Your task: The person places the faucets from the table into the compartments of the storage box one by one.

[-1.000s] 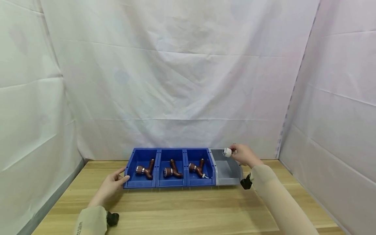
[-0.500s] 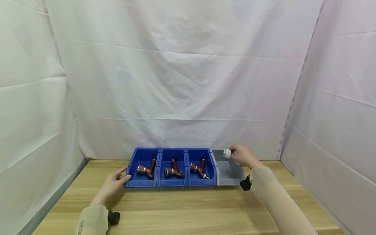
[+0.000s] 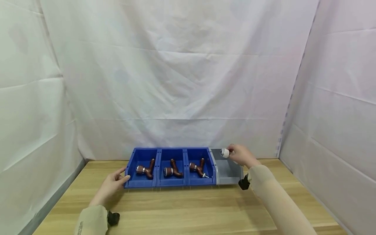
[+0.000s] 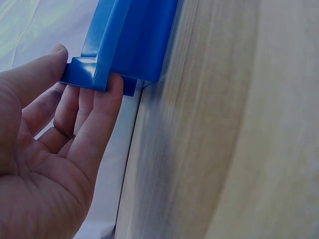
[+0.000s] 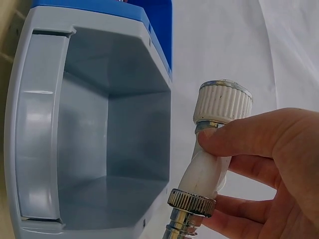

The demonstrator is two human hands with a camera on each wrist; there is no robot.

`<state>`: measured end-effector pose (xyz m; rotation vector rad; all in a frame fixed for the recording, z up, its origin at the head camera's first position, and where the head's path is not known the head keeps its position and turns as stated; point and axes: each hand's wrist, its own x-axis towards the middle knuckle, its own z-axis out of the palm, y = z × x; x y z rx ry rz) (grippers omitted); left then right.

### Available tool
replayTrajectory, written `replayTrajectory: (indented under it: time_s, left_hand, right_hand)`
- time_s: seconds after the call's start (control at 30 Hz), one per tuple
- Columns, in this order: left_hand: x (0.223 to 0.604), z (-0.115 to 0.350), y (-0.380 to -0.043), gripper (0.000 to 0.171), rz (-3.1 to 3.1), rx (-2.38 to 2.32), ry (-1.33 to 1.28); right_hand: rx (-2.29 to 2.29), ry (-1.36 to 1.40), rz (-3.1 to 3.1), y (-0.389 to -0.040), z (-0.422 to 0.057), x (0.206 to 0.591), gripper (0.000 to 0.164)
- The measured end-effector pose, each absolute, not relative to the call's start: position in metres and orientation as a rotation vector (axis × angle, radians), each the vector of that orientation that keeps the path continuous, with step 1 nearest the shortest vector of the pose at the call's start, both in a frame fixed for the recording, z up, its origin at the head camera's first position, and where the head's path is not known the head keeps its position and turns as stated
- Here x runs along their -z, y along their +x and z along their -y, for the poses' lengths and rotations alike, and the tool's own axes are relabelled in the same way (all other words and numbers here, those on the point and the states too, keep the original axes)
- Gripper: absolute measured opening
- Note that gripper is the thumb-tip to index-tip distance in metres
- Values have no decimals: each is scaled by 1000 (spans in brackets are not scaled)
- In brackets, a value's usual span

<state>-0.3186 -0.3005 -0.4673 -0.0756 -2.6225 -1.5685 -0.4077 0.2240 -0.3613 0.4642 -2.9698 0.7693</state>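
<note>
At the left end of a joined row of bins, my left hand (image 3: 110,184) grips the side edge of a blue bin (image 4: 137,40), thumb on one face and fingers beneath. My right hand (image 3: 242,155) holds a white valve (image 5: 202,172) above the grey bin (image 3: 228,180) at the right end. The valve has a ribbed white knob and a metal threaded fitting; fingers cover part of its body. In the right wrist view, the grey bin holds nothing visible. Brown valves lie in the blue bins: one left (image 3: 146,169), one middle (image 3: 173,169), one right (image 3: 198,168).
The bins stand on a wooden table (image 3: 182,209), near its back edge. White cloth (image 3: 176,81) hangs behind and along both sides. Black wrist cameras sit at both cuffs, the right one (image 3: 244,182) close to the grey bin's front corner.
My right hand and the white valve have shifted very slightly left over the grey bin. The left hand keeps its hold on the blue bin, and the head view sways a little.
</note>
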Motion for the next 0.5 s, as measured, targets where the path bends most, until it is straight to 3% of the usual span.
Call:
replayTrajectory:
  time_s: [0.5]
  left_hand:
    - [467, 301, -317, 61, 2595, 1600, -90]
  right_hand:
    - [-729, 469, 2969, -411, -216, 364, 31]
